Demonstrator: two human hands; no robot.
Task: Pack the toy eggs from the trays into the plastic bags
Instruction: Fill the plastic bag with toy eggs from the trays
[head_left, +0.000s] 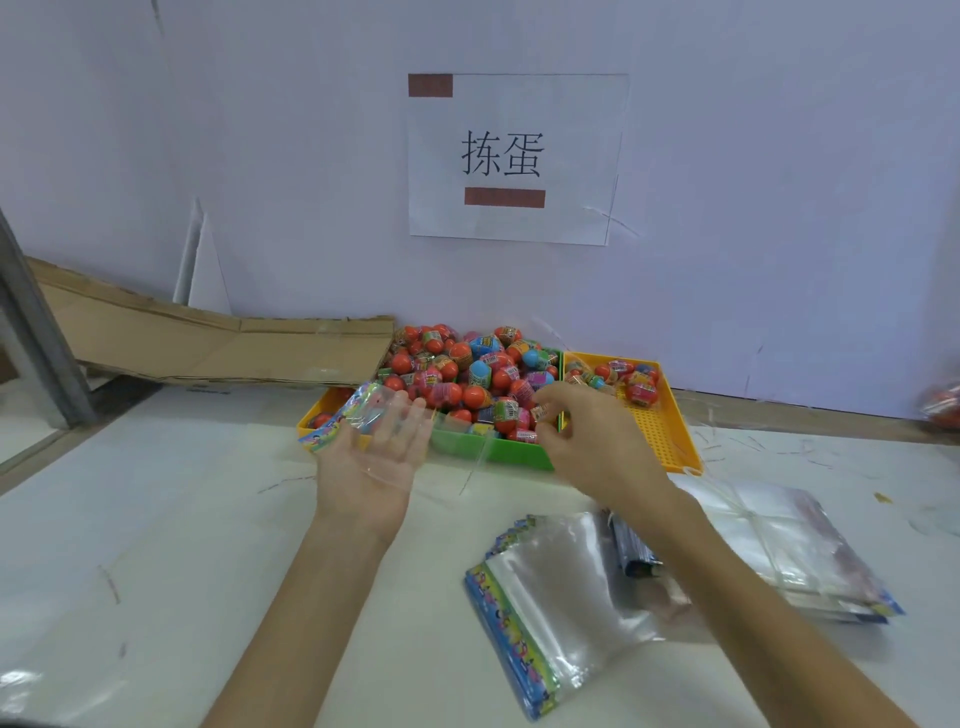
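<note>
Your left hand (375, 451) lies palm up over the desk (208, 519), fingers straight and spread, with a clear plastic bag (363, 415) resting across them; the bag's colourful printed header sits beyond your fingertips, to their left. Your right hand (582, 441) is curled at the near edge of the green tray (493, 451), its fingers pinching a wrapped toy egg (543, 411) just above the tray's front wall.

Beyond both hands, the green tray is heaped with toy eggs (467, 369), mostly orange, some blue and pink. To the right of your right hand, touching the green tray, is a yellow tray (660, 431) with only a few eggs at its far end. Another yellow tray (324, 405) shows beyond your left hand, partly hidden by the bag.

Below your right forearm lies a stack of empty bags (545, 597) with printed edges, and further right a second flat pile of clear bags (789, 551). On the wall beyond hangs a paper sign (514, 156), and flattened cardboard (218, 343) leans to the far left.
</note>
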